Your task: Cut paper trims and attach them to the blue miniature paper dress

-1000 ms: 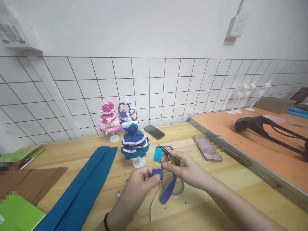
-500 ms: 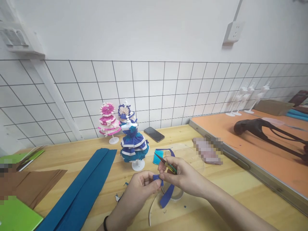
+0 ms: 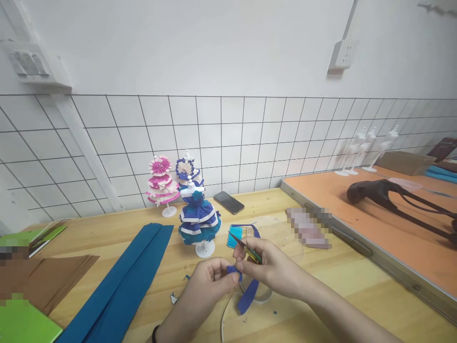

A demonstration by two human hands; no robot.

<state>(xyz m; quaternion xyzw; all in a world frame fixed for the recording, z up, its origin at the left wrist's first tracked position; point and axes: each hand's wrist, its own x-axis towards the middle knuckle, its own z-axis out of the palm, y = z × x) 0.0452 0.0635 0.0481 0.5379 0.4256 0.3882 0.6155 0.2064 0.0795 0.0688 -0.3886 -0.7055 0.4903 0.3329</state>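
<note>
My left hand [image 3: 207, 286] pinches one end of a dark blue paper strip [image 3: 248, 294] between thumb and fingers. My right hand [image 3: 269, 271] is closed round small scissors [image 3: 244, 247] with a green and yellow handle, their blades pointing up and left, and its fingertips touch the same strip beside my left thumb. The strip hangs down over a tape roll [image 3: 263, 291] on the wooden table [image 3: 357, 286]. Just behind my hands stands a small mannequin in a blue and white paper dress [image 3: 198, 221].
A long teal paper sheet [image 3: 124, 281] lies to the left, with brown paper [image 3: 53, 278] and green booklets [image 3: 21, 324] beyond. A pink paper dress [image 3: 161, 183], a phone [image 3: 229, 202] and a teal paper piece [image 3: 235, 237] sit behind. An orange board [image 3: 374, 214] with a dark object [image 3: 389, 195] lies right.
My hands have come closer together, with the right fingertips now meeting the left thumb at the strip's end. The view has tilted slightly, so everything sits a little lower.
</note>
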